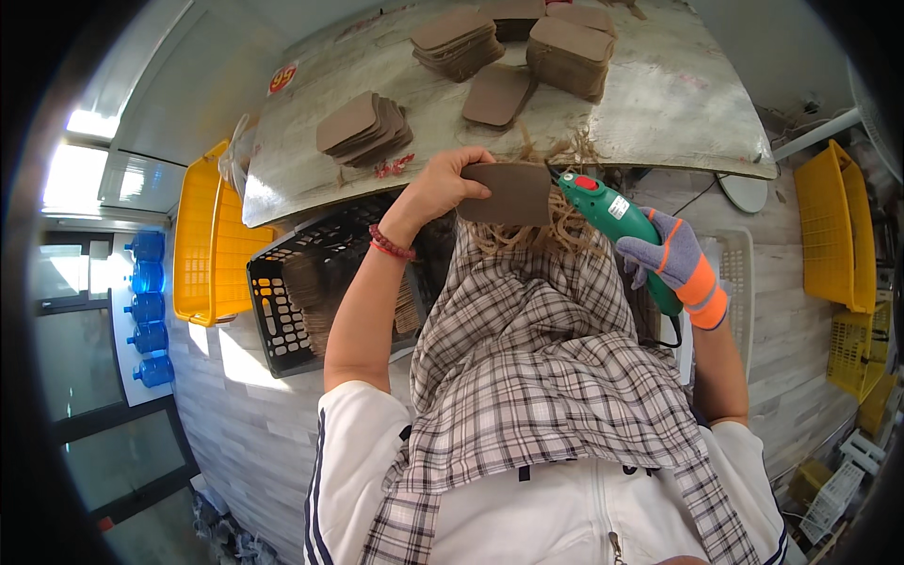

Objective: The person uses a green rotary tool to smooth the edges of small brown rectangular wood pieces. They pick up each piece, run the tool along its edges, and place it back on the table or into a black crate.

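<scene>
My bare left hand (444,191), with red beaded bracelets at the wrist, grips a flat brown pad with rounded corners (510,196) by its left end, just off the table's near edge. In my right hand (676,264), gloved in purple-grey and orange, is a green handheld electric trimmer (612,215) with a red switch. Its narrow tip meets or nearly meets the pad's upper right corner; contact is too small to tell. Thin curled brown offcuts (570,209) hang below the pad onto my checked apron (527,348).
Stacks of similar pads (456,42) stand on the worn table (659,122), with a smaller stack (361,127) nearer left. A black crate (273,320) holding brown pads sits below at left. Yellow crates (202,245) flank both sides; blue water bottles (148,278) line the left wall.
</scene>
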The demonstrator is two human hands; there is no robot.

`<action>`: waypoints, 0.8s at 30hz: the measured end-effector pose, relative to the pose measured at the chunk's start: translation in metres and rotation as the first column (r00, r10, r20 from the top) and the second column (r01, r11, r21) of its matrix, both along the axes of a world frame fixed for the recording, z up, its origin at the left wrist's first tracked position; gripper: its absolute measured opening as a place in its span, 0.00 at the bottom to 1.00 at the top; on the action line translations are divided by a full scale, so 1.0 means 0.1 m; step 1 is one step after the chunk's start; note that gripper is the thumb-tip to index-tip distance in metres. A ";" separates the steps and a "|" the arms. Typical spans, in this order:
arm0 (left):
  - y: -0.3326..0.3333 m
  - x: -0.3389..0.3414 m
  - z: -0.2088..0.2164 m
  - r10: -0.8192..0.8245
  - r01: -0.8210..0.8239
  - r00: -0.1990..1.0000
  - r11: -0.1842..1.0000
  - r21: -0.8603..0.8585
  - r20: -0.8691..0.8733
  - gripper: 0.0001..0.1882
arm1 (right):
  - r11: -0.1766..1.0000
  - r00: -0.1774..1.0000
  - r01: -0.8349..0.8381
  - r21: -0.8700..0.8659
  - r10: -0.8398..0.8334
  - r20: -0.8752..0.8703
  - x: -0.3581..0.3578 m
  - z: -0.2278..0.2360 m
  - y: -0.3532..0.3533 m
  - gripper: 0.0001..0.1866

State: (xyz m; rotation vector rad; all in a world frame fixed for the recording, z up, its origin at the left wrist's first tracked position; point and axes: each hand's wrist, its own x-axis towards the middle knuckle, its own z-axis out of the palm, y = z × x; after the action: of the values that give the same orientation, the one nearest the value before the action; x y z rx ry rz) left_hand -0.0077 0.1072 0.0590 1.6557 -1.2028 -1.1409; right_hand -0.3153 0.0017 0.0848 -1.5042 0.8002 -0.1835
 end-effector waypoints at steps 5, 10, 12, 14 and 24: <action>0.03 0.07 0.08 -0.017 0.017 1.000 1.000 0.013 0.019 0.10 | 0.998 0.998 -0.059 -0.025 0.058 -0.020 -0.02 -0.05 0.00 0.24; 0.05 0.08 0.09 -0.030 0.030 0.999 1.000 0.005 0.014 0.11 | 0.993 0.992 -0.108 -0.040 0.105 -0.070 0.00 0.00 0.02 0.24; 0.06 0.06 0.10 0.006 -0.006 1.000 1.000 -0.011 0.027 0.12 | 0.994 0.992 -0.107 -0.029 0.105 -0.075 0.02 0.01 0.04 0.24; 0.07 0.04 0.09 0.032 -0.031 0.999 0.999 -0.039 0.028 0.12 | 0.995 0.993 -0.092 -0.041 0.088 -0.081 0.05 0.01 0.05 0.24; 0.03 -0.06 -0.18 0.097 -0.133 0.957 0.984 -0.115 -0.273 0.10 | 0.998 0.997 -0.061 0.011 0.061 -0.037 0.16 -0.05 0.09 0.25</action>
State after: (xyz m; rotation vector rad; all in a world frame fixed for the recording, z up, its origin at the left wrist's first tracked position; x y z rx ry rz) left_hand -0.0138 0.1106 0.0411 1.4027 -0.9756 -1.1436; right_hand -0.2993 0.0109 0.0794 -1.5249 0.7832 -0.1062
